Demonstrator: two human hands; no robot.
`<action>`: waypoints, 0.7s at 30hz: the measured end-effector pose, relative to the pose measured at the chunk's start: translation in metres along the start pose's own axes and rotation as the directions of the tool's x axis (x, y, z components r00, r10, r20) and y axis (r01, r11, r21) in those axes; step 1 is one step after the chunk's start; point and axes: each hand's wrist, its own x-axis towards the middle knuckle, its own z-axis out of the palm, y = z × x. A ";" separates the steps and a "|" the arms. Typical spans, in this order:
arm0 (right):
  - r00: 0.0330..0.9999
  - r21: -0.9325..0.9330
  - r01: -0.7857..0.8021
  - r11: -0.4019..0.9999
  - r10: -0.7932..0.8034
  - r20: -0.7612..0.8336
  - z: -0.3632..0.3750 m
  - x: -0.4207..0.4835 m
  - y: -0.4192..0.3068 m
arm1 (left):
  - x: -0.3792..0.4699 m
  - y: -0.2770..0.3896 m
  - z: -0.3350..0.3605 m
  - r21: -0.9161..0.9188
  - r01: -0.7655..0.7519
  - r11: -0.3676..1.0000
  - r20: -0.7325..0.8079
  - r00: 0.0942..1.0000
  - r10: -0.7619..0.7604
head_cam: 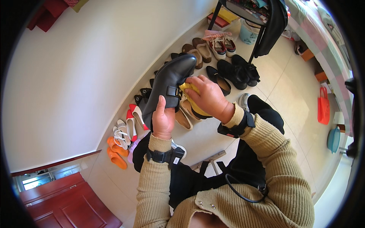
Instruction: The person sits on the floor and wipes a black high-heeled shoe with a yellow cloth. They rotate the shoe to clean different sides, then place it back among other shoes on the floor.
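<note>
A black leather ankle boot [166, 78] with a buckled strap [174, 92] is held up before me, its pointed toe facing away. My left hand [164, 121] grips it around the opening, thumb upright along the outside, the other fingers mostly hidden. In my right hand [208, 95] is a bunched yellow cloth [194, 98]. The cloth meets the boot's right side, close to the buckle. Below the hands, a pair of beige-lined shoes [184, 119] on the floor is partly covered.
Along the white wall [71, 79] stand several shoes, including orange clogs [117, 156], red-tipped flats [131, 125] and black shoes [235, 71]. A black-legged chair [253, 42] is at the back. A bed [328, 54] and red bag [323, 107] are right; a red wooden door [74, 203] is lower left.
</note>
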 end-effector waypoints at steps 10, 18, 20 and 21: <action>0.999 -0.016 0.033 0.999 -0.034 -0.029 0.005 -0.002 0.004 | -0.003 -0.009 -0.006 0.017 0.055 0.998 -0.037 0.998 -0.055; 1.000 -0.024 0.002 1.000 -0.002 0.009 0.004 -0.001 0.000 | -0.002 -0.014 -0.004 0.076 0.069 0.995 -0.080 0.995 -0.063; 1.000 -0.018 0.004 1.000 -0.004 0.011 0.003 -0.003 0.000 | -0.002 -0.014 0.000 0.096 -0.006 0.995 -0.021 1.000 0.008; 1.000 -0.012 0.006 1.000 -0.005 0.016 0.003 -0.004 0.000 | -0.002 -0.014 0.002 0.112 -0.033 0.993 -0.009 0.999 0.034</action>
